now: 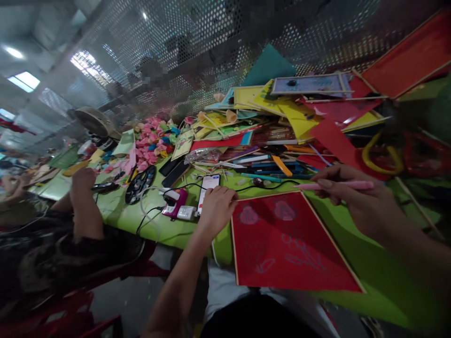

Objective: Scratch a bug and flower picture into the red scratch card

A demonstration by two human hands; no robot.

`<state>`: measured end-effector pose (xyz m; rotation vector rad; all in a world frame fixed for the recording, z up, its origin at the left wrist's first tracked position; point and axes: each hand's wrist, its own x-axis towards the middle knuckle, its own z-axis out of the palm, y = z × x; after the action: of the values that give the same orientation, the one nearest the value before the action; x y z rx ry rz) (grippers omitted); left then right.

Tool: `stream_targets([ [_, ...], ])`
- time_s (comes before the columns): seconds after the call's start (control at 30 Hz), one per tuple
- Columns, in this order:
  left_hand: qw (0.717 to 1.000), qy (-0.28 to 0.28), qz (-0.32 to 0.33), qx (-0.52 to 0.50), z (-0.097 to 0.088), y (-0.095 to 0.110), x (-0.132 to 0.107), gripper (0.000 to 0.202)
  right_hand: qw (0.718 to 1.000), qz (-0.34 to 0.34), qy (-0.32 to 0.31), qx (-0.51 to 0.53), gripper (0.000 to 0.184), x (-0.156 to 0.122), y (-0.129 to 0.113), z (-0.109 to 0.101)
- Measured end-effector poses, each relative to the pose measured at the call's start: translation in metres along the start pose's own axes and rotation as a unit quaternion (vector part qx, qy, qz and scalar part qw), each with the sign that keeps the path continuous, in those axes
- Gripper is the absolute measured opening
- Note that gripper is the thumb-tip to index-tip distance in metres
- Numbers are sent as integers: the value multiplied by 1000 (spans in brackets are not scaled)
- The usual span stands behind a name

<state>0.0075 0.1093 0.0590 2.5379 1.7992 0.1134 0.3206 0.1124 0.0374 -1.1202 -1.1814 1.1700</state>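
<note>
A red framed board (292,241) with faint pink and blue drawings lies on the green table (355,253) in front of me. My left hand (215,206) rests at the board's upper left corner, fingers curled, beside a white phone (208,184). My right hand (355,195) is above the board's right side, closed on a pink pen (338,185) that points left.
A heap of coloured framed boards (296,112), pens and sticks covers the back of the table. Pink paper flowers (150,141), a paint palette (140,184), a power bank (175,204) and cables lie to the left. Another person's arm (82,202) rests on the left edge.
</note>
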Motion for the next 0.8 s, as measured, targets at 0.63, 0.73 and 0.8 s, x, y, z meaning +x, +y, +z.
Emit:
stream_targets([
  [0.63,999,-51,9,-3,-4,3,6,8,999,-23,-9,-23,20,3,-2,-1],
  [0.73,998,-53,5,-13,-4,3,6,8,999,-27,-11,-24,22,4,1,-3],
  [0.8,998,-51,-1,-25,-4,3,5,9,999,-27,-14,-25,22,4,3,-3],
])
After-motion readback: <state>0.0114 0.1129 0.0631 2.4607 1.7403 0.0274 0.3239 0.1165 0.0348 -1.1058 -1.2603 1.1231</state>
